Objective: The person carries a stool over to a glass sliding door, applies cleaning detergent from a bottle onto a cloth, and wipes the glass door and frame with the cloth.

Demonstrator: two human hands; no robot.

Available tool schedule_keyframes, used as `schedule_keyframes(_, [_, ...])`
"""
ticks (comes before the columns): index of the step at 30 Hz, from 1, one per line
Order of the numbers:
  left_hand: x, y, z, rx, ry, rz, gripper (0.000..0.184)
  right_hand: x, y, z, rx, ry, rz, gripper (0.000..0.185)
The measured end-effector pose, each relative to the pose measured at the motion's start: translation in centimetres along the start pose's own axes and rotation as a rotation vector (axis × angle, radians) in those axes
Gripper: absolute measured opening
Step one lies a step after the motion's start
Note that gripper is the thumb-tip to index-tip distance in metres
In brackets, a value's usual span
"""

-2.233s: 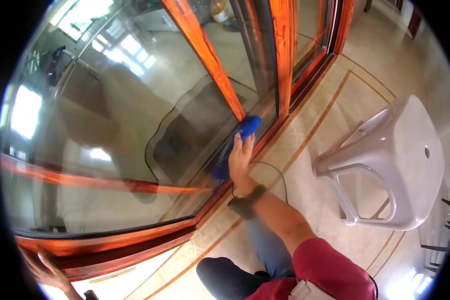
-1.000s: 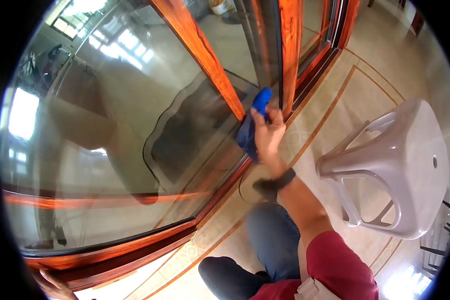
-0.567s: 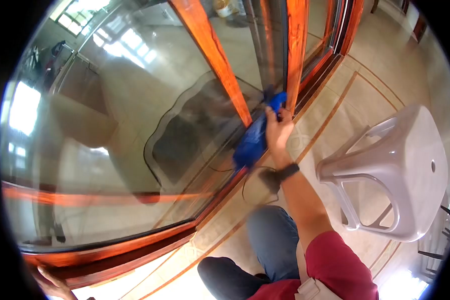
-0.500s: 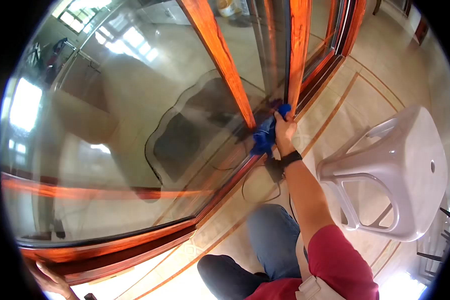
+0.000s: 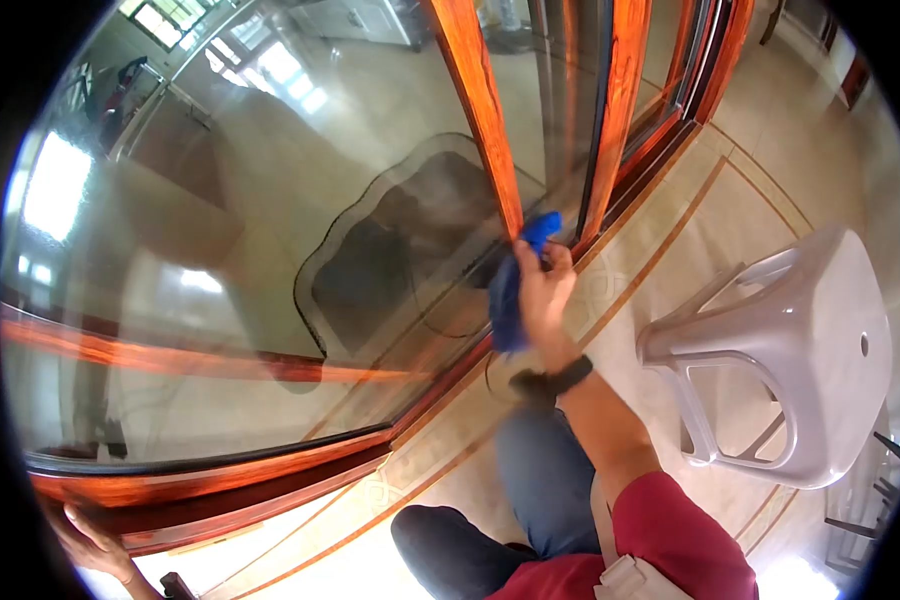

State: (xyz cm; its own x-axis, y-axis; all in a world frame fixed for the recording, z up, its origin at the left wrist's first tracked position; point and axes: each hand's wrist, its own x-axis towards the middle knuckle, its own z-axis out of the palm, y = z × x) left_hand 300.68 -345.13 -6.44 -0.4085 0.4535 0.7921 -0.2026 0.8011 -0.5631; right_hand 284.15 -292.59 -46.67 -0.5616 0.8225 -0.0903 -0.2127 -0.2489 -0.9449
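Observation:
My right hand (image 5: 547, 295) is closed on a blue cloth (image 5: 507, 305), with one end sticking up above the fingers. The cloth is at the lower part of a glass door pane (image 5: 250, 250), by the foot of an orange-brown wooden strip (image 5: 480, 110). Some of the cloth is blurred. At the lower left, my left hand (image 5: 95, 550) is by the end of the wooden bottom frame (image 5: 220, 478), its thumb apart from the fingers. It holds nothing that I can see, and some of its fingers are hidden.
A pale plastic stool (image 5: 810, 350) lies on its side to the right on the tiled floor (image 5: 670, 260). My bent knees (image 5: 540, 470) are close to the door. Behind the glass is a dark grey mat (image 5: 370, 270), among reflections. More wooden door frames (image 5: 660, 130) continue at the upper right.
My right hand has moved a little left and down in view with the cloth, away from the wooden upright. The whole view has shifted slightly. My left hand stays by the frame.

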Motion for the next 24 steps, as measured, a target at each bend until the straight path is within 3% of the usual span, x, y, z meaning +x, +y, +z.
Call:
schedule_keyframes(1, [0.2,0.3,-0.1,-0.002,-0.007,0.004,0.049,-2.0,-1.9,0.5,-0.053,-0.102,-0.269,0.02])
schedule_keyframes(4, [0.4,1.0,-0.3,-0.006,0.018,0.006,0.049,-2.1,-0.8,1.2,-0.002,-0.078,-0.376,0.021])
schedule_keyframes(5, [0.5,1.0,-0.3,-0.009,0.026,0.009,0.049,-1.2,1.3,0.8,0.132,-0.068,-0.213,0.021])
schedule_keyframes(6, [0.8,0.7,-0.2,0.009,0.068,0.091,0.049,-0.2,1.5,0.2,-0.036,0.022,-0.032,0.022])
schedule_keyframes(8, [0.3,-0.7,-0.2,0.053,0.048,0.093,0.05,0.7,1.4,-0.6,-0.001,-0.019,0.16,0.027])
schedule_keyframes(10, [-0.2,-1.7,0.0,0.076,0.041,0.075,0.05,-1.6,0.5,0.1,-0.283,0.044,-0.021,0.03])
schedule_keyframes(11, [-0.1,-1.0,-0.1,0.087,0.045,0.063,0.05,-3.2,0.8,0.6,-0.186,0.002,-0.146,0.031])
schedule_keyframes(14, [-0.2,-0.3,-0.2,0.083,0.04,0.04,0.05,-5.7,0.3,1.9,0.178,-0.135,-0.213,0.031])
schedule_keyframes(16, [0.5,0.0,-0.3,0.083,0.072,0.073,0.05,-4.0,3.1,0.7,-0.004,-0.034,-0.145,0.028])
schedule_keyframes(18, [0.9,1.3,-0.5,0.099,0.106,0.091,0.05,-2.4,1.5,-1.4,-0.371,-0.084,0.143,0.029])
schedule_keyframes(20, [1.6,2.0,-0.9,0.1,0.115,0.121,0.05,-3.1,0.4,-0.4,-0.36,-0.075,0.084,0.029])
schedule_keyframes(22, [0.8,0.7,-0.7,0.107,0.083,0.1,0.05,-5.6,-3.0,1.2,-0.103,-0.103,-0.077,0.028])
schedule_keyframes(24, [0.8,0.8,-0.6,0.085,0.069,0.096,0.05,-6.1,-6.9,2.5,-0.08,-0.198,-0.428,0.023])
